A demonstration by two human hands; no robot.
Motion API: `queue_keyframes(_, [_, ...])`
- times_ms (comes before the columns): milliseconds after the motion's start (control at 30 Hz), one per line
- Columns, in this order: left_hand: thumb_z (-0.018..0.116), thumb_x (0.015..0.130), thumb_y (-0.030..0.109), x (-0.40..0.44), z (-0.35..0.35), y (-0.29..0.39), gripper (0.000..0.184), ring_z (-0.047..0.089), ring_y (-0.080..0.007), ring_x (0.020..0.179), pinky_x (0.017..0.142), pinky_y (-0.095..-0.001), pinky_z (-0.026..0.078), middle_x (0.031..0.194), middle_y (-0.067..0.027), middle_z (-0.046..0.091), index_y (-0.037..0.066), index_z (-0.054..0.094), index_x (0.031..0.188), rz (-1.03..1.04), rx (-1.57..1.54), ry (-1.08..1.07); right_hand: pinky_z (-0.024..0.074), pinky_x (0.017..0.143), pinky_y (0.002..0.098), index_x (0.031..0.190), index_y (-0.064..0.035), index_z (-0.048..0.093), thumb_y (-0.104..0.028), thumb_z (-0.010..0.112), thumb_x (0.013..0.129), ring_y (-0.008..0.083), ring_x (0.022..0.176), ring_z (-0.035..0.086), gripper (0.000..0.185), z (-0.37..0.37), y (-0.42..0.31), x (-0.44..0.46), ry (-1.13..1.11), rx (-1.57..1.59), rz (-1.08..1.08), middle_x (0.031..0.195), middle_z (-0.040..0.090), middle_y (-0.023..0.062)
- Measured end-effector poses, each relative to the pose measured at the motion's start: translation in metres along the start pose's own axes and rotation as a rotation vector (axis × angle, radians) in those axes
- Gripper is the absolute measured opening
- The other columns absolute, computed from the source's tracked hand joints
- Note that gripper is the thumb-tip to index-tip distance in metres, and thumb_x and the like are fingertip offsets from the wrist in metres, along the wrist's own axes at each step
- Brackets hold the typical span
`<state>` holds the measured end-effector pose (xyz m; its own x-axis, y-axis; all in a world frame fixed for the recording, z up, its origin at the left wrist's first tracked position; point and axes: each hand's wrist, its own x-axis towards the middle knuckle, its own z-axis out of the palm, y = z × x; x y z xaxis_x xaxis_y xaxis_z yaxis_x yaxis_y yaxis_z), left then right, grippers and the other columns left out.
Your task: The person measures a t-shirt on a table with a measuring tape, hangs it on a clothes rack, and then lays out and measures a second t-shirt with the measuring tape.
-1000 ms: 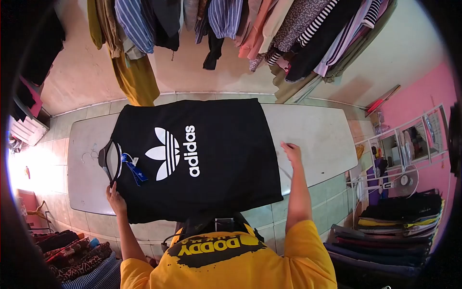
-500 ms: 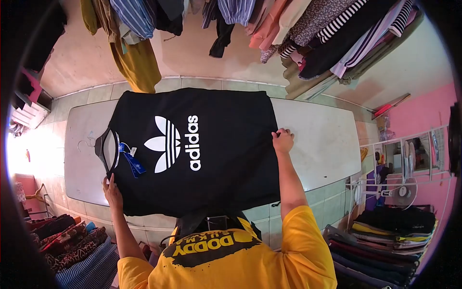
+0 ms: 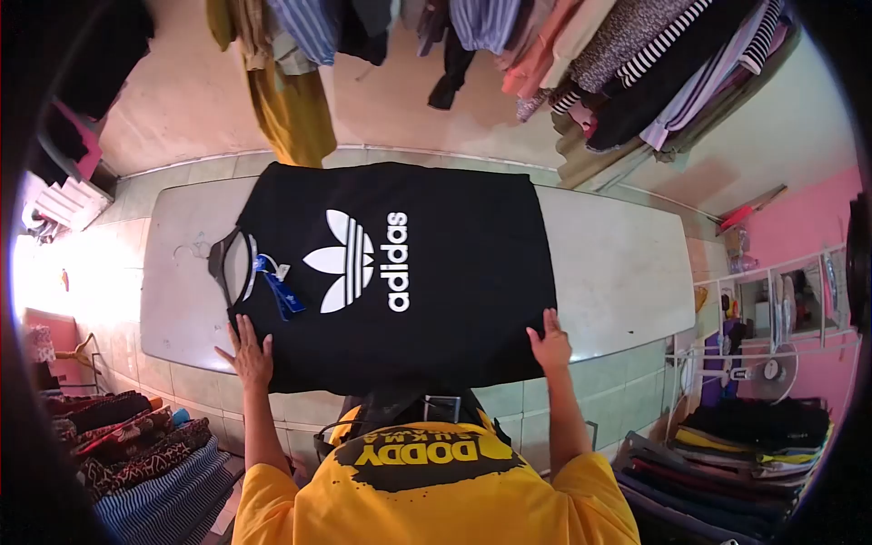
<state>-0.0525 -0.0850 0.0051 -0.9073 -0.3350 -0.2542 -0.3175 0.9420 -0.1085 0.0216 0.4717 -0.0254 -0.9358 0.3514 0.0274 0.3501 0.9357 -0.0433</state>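
A black T-shirt (image 3: 454, 245) with a white trefoil print and lettering lies spread across the pale table, its neck toward the left. A dark hanger (image 3: 216, 261) sits in the neck opening, its metal hook out on the tabletop. Blue tags (image 3: 280, 295) hang from the collar. My left hand (image 3: 250, 356) rests flat with spread fingers on the shirt's near shoulder. At the hem's near corner, my right hand (image 3: 550, 345) lies on the fabric, fingers stretched and thumb apart.
The long pale table (image 3: 618, 272) extends to both sides of the shirt. Clothes (image 3: 481, 27) hang along the far wall. Folded garments (image 3: 754, 436) are stacked at the lower right, and patterned cloth piles (image 3: 145, 454) at the lower left. A fan (image 3: 772, 371) stands by a white rack.
My right hand has let go of the hem's side edge and moved nearer to me, opening flat. My left hand has spread out on the shoulder. The whole view has shifted slightly.
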Motion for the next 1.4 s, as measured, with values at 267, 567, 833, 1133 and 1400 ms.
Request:
queue_keyframes(267, [0.060,0.078,0.017,-0.006,-0.004,0.012,0.034,0.046,-0.0308,0.109,0.093,-0.0422,0.033,0.114,-0.0116,0.053,0.009,0.055,0.111,0.244,-0.787,0.368,0.0319,0.044,0.0171,0.081,-0.0080,0.048,-0.031,0.046,0.091,0.0092,0.060,0.051,0.025,-0.133,-0.120,-0.015,-0.822,1.496,0.240,0.071,0.051,0.0040])
queue_keyframes(567, [0.060,0.084,0.018,-0.061,-0.021,0.100,0.019,0.057,-0.0081,0.067,0.063,-0.0223,0.048,0.075,-0.0033,0.061,0.002,0.065,0.092,0.329,-1.569,-0.708,0.0339,0.050,0.0183,0.093,-0.0092,0.037,-0.039,0.053,0.086,0.0073,0.067,0.043,0.034,-0.061,-0.280,-0.019,-1.113,1.117,-0.220,0.080,0.046,0.0025])
queue_keyframes(833, [0.062,0.078,0.006,-0.048,0.009,0.064,0.005,0.054,-0.0070,0.058,0.054,-0.0195,0.042,0.064,-0.0003,0.059,0.004,0.066,0.079,0.247,-1.594,-0.280,0.0417,0.063,0.0243,0.086,-0.0051,0.051,-0.028,0.062,0.082,0.0089,0.067,0.049,0.025,-0.038,-0.283,-0.015,-0.940,1.073,-0.603,0.073,0.052,0.0013])
queue_keyframes(1133, [0.066,0.076,0.018,0.065,0.063,-0.067,0.018,0.054,-0.0112,0.060,0.059,-0.0258,0.044,0.069,-0.0058,0.062,0.000,0.062,0.079,-0.315,-1.281,0.386,0.0460,0.061,0.0259,0.077,-0.0045,0.065,-0.015,0.069,0.072,0.0144,0.066,0.056,0.012,-0.022,-0.150,0.034,-0.391,0.802,-0.415,0.078,0.054,0.0057])
queue_keyframes(1400, [0.069,0.072,0.017,0.086,0.077,-0.068,0.019,0.059,-0.0126,0.059,0.060,-0.0256,0.047,0.068,-0.0080,0.064,-0.001,0.066,0.079,-0.363,-1.243,0.440,0.0445,0.069,0.0328,0.073,-0.0081,0.063,-0.019,0.073,0.066,0.0226,0.078,0.052,0.016,-0.015,-0.150,0.025,-0.194,0.640,-0.404,0.079,0.049,0.0048])
